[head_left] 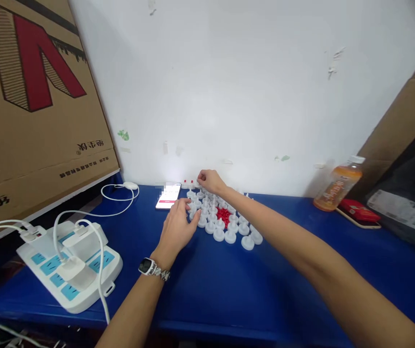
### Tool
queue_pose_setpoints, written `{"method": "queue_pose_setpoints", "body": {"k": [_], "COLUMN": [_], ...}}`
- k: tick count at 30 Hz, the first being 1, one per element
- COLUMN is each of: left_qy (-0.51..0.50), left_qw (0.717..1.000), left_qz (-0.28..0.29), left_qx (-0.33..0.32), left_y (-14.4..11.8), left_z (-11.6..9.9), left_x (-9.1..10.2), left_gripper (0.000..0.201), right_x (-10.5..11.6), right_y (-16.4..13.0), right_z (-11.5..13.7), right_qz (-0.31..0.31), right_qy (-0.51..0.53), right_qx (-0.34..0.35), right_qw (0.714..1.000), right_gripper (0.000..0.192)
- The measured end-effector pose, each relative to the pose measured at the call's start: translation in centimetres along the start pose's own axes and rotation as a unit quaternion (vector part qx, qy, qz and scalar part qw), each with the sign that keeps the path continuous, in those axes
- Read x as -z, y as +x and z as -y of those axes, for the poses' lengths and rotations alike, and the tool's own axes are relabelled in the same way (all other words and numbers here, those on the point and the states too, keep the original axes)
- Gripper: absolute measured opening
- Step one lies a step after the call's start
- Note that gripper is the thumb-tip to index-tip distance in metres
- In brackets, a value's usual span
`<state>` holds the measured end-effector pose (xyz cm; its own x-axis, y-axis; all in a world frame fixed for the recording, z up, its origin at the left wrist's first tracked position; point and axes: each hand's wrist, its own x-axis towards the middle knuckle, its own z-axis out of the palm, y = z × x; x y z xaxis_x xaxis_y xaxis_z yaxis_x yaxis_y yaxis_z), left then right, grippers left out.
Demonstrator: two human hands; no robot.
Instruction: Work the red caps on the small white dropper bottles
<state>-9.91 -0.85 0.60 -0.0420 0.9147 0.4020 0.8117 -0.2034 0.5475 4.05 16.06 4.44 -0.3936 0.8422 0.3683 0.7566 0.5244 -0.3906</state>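
White, scuffed wall rises behind a glossy blue desk, and both hands work at its far edge. The left hand lies loosely spread, fingertips resting against the near-left side of a cluster of white plastic caps; it grips nothing. The right hand reaches past the cluster with fingers pinched together at the row of caps nearest the wall; whether a piece sits in the pinch is too small to tell.

The caps are small, round and matt, with a wide flange and a raised centre, packed close together. A little heap of red plastic bits lies in their middle, between the two hands. Light, smooth pieces like these slide easily on the slick top, so bracing with the flat left hand while the right picks with fingertips looks sound.

Just left of the left hand lies a lit smartphone. Nearer, a white power strip carries chargers. Far right of the right hand leans an orange drink bottle.
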Motion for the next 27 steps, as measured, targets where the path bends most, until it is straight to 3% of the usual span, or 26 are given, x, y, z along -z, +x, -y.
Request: {"method": "queue_pose_setpoints", "body": {"k": [4, 8, 13, 21, 27], "left_qy": [-0.017, -0.016, -0.012, -0.045, -0.088], "left_qw": [1.0, 0.999, 0.999, 0.998, 0.994], "left_qz": [0.019, 0.033, 0.038, 0.039, 0.027], "left_qx": [-0.004, 0.0, 0.0, -0.018, -0.064], "left_y": [-0.1, -0.2, -0.2, 0.0, 0.4], "left_z": [-0.2, -0.2, -0.2, 0.1, 0.8], "left_x": [-0.2, -0.3, -0.2, -0.2, -0.3], "left_gripper": [0.039, 0.037, 0.033, 0.03, 0.024], "right_x": [-1.6, -1.7, -1.7, -4.1, -2.5], "right_y": [1.7, 2.6, 3.7, 5.2, 3.4], "right_z": [-0.4, -0.7, -0.1, 3.1, 4.1], "right_qz": [0.067, 0.117, 0.064, 0.013, -0.017], "right_qy": [-0.034, -0.052, -0.089, -0.11, -0.054], "right_qx": [0.024, 0.022, -0.06, -0.176, -0.203], "right_qw": [0.997, 0.991, 0.992, 0.978, 0.978], "right_gripper": [0.014, 0.012, 0.025, 0.033, 0.025]}}
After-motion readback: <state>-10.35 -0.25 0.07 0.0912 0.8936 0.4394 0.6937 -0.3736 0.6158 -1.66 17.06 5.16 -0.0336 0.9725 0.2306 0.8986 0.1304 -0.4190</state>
